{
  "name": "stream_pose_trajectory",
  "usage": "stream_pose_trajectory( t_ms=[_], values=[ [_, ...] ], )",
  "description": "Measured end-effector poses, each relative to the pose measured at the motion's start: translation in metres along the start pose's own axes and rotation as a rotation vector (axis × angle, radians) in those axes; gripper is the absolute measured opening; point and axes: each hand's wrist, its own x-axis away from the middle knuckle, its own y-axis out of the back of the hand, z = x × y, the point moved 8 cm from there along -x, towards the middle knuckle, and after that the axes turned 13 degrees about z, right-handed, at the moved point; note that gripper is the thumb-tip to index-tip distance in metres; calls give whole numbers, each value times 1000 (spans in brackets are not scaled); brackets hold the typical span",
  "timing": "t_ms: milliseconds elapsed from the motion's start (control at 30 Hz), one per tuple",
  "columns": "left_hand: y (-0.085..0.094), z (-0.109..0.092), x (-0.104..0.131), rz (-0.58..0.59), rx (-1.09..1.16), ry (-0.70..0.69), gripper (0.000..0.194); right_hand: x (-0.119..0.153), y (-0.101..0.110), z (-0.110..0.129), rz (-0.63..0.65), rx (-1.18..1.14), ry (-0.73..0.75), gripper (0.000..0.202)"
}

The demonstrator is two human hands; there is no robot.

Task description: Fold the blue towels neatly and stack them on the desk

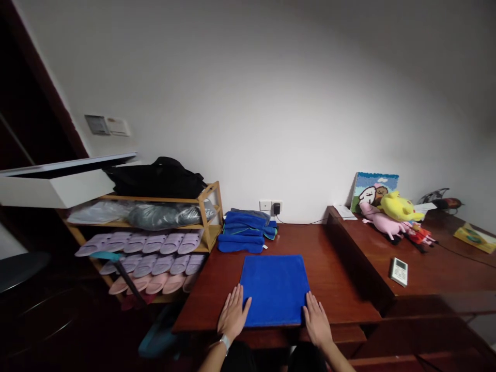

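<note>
A blue cloth [274, 289] lies spread flat and square on the brown wooden table [329, 274]. My left hand [234, 313] rests at its lower left edge, fingers stretched out and thumb over the cloth. At the lower right edge lies my right hand [316, 318], palm down with its fingers extended. Neither hand grips anything. Behind the flat cloth, a pile of folded blue cloths [244, 230] sits at the table's back left, against the wall.
Left of the table stands a wooden rack [211, 230] with rows of slippers [153, 263] and a black bag [158, 178] on top. To the right, a higher brown surface [364, 253] carries plush toys [399, 214], a white remote control [399, 272] and a yellow tissue pack [476, 237].
</note>
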Motion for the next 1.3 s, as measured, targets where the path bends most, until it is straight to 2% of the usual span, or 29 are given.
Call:
stream_pose_trajectory(
  t_ms=[100, 233, 300, 433, 567, 767, 1300],
  values=[
    [2, -1, 2, 13, 2, 3, 82, -11, 18, 1, 26, 21, -21, 68],
    [2, -2, 3, 10, -3, -1, 78, -42, 39, 8, 59, 39, -16, 68],
    [1, -1, 4, -3, -12, -4, 76, -57, 39, 11, 80, 43, -16, 68],
    [-5, 4, 3, -9, -26, -7, 75, -75, 27, 8, 83, 37, -25, 68],
    [-6, 6, 2, -17, -39, -22, 75, -77, 19, 5, 76, 24, -8, 68],
    [-1, 3, 3, -8, -52, -14, 74, -74, 26, 5, 64, -3, -8, 67],
    [3, 3, -1, 121, -47, 36, 75, -72, 30, 6, 50, -69, 3, 67]
  ],
)
